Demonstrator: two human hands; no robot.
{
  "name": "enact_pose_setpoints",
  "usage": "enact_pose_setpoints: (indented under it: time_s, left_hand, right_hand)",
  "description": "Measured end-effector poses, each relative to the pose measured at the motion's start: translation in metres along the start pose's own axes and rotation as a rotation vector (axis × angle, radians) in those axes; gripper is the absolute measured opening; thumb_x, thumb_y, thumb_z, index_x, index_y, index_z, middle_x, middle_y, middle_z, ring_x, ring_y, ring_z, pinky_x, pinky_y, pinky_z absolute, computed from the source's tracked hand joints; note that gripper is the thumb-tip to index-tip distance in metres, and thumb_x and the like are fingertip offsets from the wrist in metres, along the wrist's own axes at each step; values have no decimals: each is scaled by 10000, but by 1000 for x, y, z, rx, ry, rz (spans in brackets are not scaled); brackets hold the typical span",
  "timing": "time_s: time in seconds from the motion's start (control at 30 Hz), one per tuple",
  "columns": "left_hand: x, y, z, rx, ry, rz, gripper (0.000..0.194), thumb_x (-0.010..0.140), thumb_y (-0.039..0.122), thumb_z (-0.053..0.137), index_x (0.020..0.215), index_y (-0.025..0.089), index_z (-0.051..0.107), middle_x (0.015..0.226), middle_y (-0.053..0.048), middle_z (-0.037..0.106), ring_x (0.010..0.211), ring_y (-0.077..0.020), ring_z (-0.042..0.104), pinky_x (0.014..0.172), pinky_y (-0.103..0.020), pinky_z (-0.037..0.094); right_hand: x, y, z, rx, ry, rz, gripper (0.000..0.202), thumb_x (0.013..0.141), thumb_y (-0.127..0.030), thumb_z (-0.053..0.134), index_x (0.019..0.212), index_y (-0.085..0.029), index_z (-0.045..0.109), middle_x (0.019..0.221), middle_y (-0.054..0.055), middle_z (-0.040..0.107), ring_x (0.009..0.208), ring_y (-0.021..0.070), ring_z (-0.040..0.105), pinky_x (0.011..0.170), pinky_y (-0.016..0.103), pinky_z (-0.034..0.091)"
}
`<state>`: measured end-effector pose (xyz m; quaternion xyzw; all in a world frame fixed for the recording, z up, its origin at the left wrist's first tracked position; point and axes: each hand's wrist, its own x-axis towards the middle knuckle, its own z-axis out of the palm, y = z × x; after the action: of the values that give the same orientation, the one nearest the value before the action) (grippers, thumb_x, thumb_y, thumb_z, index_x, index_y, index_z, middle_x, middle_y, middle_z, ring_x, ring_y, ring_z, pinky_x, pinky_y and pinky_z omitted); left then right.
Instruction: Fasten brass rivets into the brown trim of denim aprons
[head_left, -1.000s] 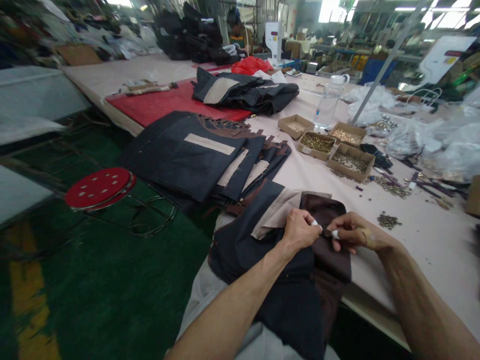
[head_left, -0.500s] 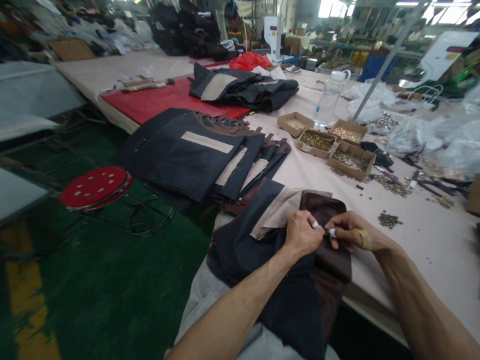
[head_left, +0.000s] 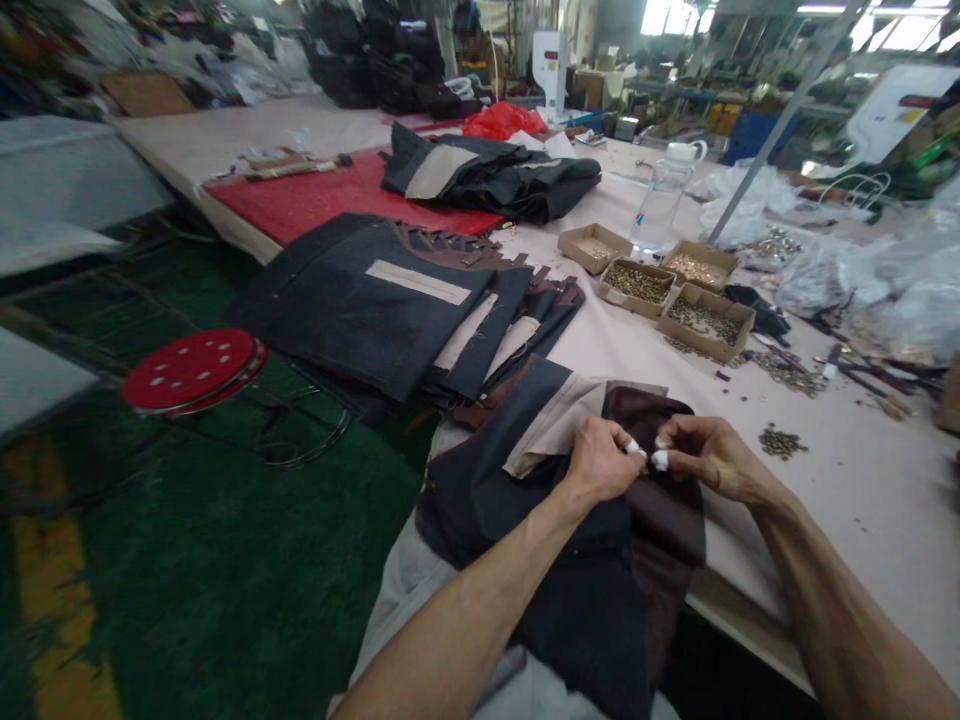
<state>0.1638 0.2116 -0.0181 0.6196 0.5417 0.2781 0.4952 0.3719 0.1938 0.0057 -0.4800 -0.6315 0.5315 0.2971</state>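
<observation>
A dark blue fabric piece (head_left: 480, 500) with beige and brown parts lies over my lap and the table edge. My left hand (head_left: 604, 458) pinches its brown part (head_left: 667, 515), thumb and finger together. Close on its right, my right hand (head_left: 701, 455) has thumb and forefinger brought together, with white wraps on the fingertips. Whatever sits between those fingertips is too small to make out. Small metal pieces (head_left: 781, 441) lie in a little pile right of my right hand.
Stacked dark fabric pieces (head_left: 360, 310) lie left of my hands. Cardboard boxes of small metal parts (head_left: 636, 285) stand beyond, beside a clear bottle (head_left: 664, 200). A slanted metal pole (head_left: 780, 135) rises at the right. A red stool (head_left: 191, 370) stands on the green floor.
My right hand's fingers have shifted slightly and turned, so that both wrapped fingertips now show. My left hand stays almost where it was. The view has moved slightly.
</observation>
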Motion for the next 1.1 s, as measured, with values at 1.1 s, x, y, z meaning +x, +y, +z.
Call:
enact_pose_setpoints:
  time_s: [1.1]
  left_hand:
    - [11,-16,9,-433,-140,-98,138,691,47,697,810,115,679,715,-87,738,660,-203,742,584,-266,610]
  right_hand:
    - [11,8,9,-20,62,-10,171,746,-236,734,648,-164,613,957,95,719,766,193,633,627,295,445]
